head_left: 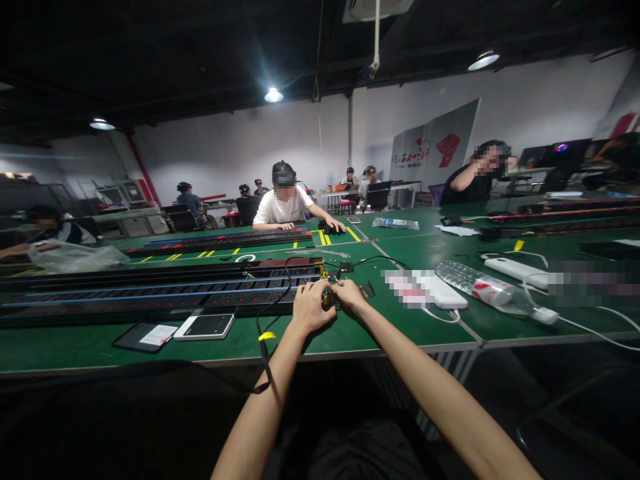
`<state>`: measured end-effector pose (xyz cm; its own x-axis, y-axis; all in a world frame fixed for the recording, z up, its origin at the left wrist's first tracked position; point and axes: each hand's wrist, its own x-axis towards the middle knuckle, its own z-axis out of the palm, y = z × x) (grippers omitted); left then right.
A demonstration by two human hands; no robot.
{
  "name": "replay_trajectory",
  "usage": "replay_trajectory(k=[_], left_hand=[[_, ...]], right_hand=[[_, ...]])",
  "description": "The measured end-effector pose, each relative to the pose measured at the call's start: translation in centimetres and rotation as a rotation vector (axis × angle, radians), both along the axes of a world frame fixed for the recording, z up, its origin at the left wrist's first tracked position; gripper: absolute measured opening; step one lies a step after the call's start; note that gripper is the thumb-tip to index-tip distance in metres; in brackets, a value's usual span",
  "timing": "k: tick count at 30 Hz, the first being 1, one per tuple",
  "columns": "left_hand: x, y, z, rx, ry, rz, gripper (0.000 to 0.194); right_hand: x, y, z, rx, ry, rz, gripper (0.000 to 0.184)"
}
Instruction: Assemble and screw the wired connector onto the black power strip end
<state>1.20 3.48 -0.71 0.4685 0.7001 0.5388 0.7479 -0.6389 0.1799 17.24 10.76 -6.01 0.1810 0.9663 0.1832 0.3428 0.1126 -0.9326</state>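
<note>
Grip: left hand (313,307) and right hand (349,294) curled at black bar (150,298)'s end; pinching, cannot tell.
Cable (265,355): crosses bar, near left forearm.
Bottle (493,290): lies rightward.

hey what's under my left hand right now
One end of a long black strip reaches your left hand, and small parts show beside it. Whatever lies directly beneath the hand is covered, so I can't tell.

On the green table (425,243), a plastic bottle (493,292) lies sideways at right beside a white power bank (447,291); a white-edged device (204,327) lies near left, a clear bag (77,257) far left.
</note>
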Motion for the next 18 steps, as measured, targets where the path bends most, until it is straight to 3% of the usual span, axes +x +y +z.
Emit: replay_trajectory(k=[4, 9, 15, 18], left_hand=[[0.0, -0.1, 0.1, -0.013, 0.003, 0.005, 0.050], [0.0, -0.1, 0.2, 0.000, -0.010, 0.002, 0.050], [-0.1, -0.1, 0.0, 0.011, -0.016, -0.005, 0.052], [-0.1, 0.0, 0.0, 0.020, -0.020, -0.008, 0.052]], right_hand=[[-0.2, -1.4, 1.0, 0.052, 0.069, -0.040, 0.022], [0.0, -3.1, 2.5, -0.108, 0.314, 0.083, 0.015], [1.0, -4.1, 3.2, -0.147, 0.373, 0.335, 0.039], [1.1, -4.0, 3.0, -0.119, 0.406, 0.387, 0.045]])
